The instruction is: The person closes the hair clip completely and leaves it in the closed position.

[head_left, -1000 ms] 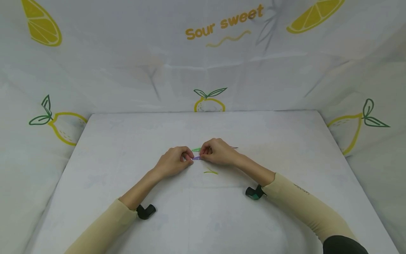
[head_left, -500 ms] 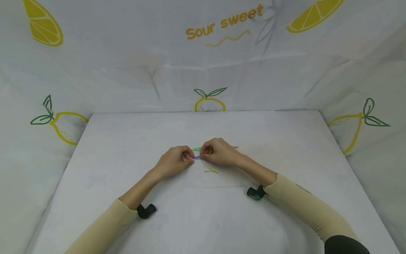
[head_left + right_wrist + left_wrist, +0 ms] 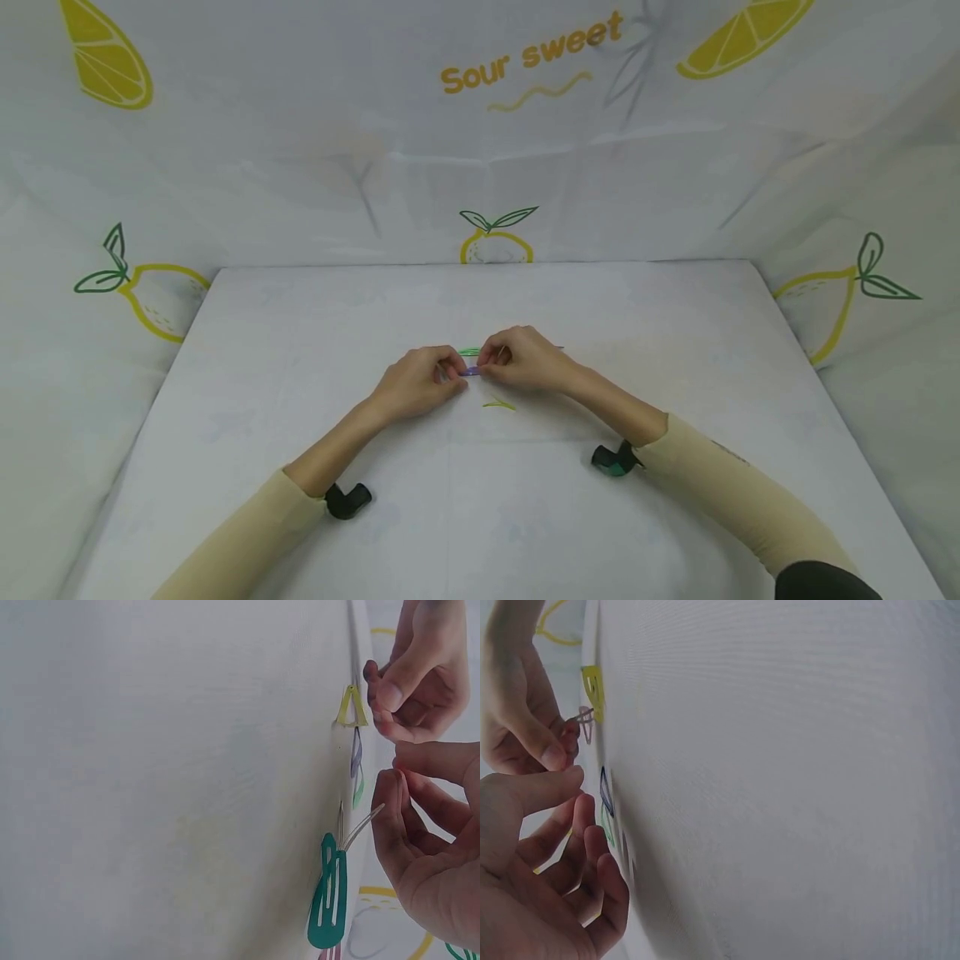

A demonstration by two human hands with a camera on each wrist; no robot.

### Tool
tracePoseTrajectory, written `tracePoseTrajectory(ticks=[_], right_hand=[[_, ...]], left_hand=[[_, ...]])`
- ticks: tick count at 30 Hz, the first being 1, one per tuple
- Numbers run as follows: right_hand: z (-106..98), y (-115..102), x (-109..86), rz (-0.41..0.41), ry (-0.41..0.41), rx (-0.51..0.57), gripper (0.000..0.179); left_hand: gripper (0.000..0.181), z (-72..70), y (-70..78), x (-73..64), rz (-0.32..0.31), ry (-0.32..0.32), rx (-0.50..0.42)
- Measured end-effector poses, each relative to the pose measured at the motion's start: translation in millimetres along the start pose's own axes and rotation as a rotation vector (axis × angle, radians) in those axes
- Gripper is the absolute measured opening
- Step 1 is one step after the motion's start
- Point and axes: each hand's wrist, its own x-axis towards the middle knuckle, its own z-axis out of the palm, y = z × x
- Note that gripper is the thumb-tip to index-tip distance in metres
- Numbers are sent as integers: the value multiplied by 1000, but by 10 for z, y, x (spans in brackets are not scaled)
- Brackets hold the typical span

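Note:
Several snap hair clips lie on the white table. My left hand [image 3: 420, 379] and right hand [image 3: 528, 360] face each other, fingertips close together, with curled fingers. In the head view a purple hair clip [image 3: 471, 372] shows in the gap between them; in the right wrist view that purple clip [image 3: 355, 754] appears lower than the fingertips. Whether either hand pinches anything is hidden. A green clip [image 3: 469, 352] lies beyond. Nearer to me is a yellow clip [image 3: 499, 405], its two arms spread. Under my right hand, a teal clip [image 3: 328, 892] has its metal prong raised.
A pink clip [image 3: 586, 724] lies behind the yellow one in the left wrist view. White cloth walls with lemon prints [image 3: 497, 247] rise at the table's back and sides. Black wrist devices [image 3: 347, 502] hang under both forearms.
Both hands have shifted slightly to the right, fingertips still close together. The purple strip between them looks a little thicker. The yellow clip stays in place.

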Motion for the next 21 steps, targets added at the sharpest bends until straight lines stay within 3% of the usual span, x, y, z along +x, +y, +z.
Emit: tracePoseTrajectory(ticks=[7, 21], right_hand=[[-36, -73, -102, -35, 110, -45, 5], [-32, -128, -361, -60, 74, -20, 6]], left_hand=[[13, 19, 58, -17, 5, -22, -10], [12, 60, 116, -19, 22, -68, -15]])
